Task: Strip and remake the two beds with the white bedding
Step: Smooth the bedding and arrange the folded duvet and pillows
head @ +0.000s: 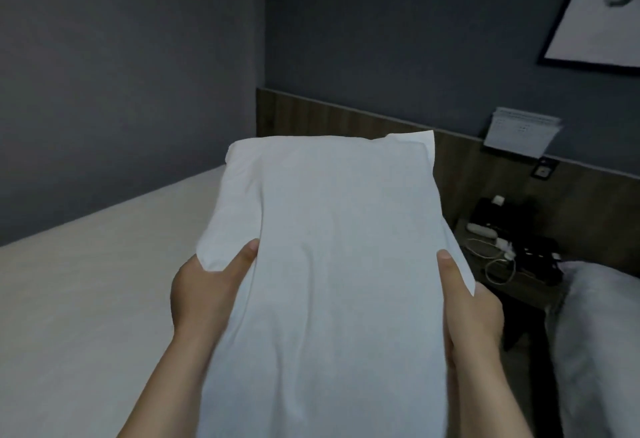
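Gripped by the left hand [204,295] and the right hand [472,314] at its long sides, thumbs on top, a white pillow [339,247] is held above the right edge of the cream mattress [86,299], its far end toward the headboard [346,120].

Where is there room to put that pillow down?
The bare surface of the left bed, between the grey wall and the wooden headboard, lies free. The nightstand between the beds is crowded with cables and devices.
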`<control>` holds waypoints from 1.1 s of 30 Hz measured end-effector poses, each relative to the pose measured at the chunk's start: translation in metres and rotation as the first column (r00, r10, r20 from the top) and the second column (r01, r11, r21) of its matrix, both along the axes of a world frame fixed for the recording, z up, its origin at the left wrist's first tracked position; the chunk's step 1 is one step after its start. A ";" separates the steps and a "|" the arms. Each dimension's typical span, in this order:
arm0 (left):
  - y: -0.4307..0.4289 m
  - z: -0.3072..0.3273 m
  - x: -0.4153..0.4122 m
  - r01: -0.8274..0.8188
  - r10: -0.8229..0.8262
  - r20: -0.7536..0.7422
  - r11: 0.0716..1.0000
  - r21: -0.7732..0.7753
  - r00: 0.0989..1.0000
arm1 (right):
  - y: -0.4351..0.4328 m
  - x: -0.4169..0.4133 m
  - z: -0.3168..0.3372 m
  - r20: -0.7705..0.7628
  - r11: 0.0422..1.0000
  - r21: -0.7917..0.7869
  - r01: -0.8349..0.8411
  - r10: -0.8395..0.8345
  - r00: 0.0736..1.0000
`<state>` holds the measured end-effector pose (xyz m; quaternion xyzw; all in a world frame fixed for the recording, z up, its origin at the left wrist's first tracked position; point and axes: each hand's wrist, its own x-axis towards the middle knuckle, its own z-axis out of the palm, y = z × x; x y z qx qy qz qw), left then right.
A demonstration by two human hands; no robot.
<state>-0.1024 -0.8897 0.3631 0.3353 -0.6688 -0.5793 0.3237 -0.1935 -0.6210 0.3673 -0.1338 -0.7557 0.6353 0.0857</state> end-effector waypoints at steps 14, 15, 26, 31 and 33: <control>0.187 0.008 -0.156 0.210 -0.207 -0.124 0.978 0.007 0.970 | 0.200 -0.097 0.023 -0.089 0.976 -0.019 0.217 -0.218 0.972; 0.194 0.007 -0.166 0.217 -0.214 -0.120 0.976 0.005 0.969 | 0.207 -0.105 0.022 -0.092 0.975 -0.026 0.220 -0.221 0.971; 0.214 -0.001 -0.322 0.297 -0.295 -0.144 0.955 -0.009 0.944 | 0.228 -0.235 0.011 -0.060 0.954 -0.027 0.299 -0.300 0.952; 0.209 0.009 -0.408 0.358 -0.356 -0.139 0.934 -0.013 0.924 | 0.221 -0.306 0.016 -0.052 0.932 -0.018 0.361 -0.361 0.931; 0.210 0.011 -0.438 0.388 -0.387 -0.135 0.921 -0.013 0.912 | 0.221 -0.331 0.016 -0.045 0.921 -0.016 0.388 -0.389 0.920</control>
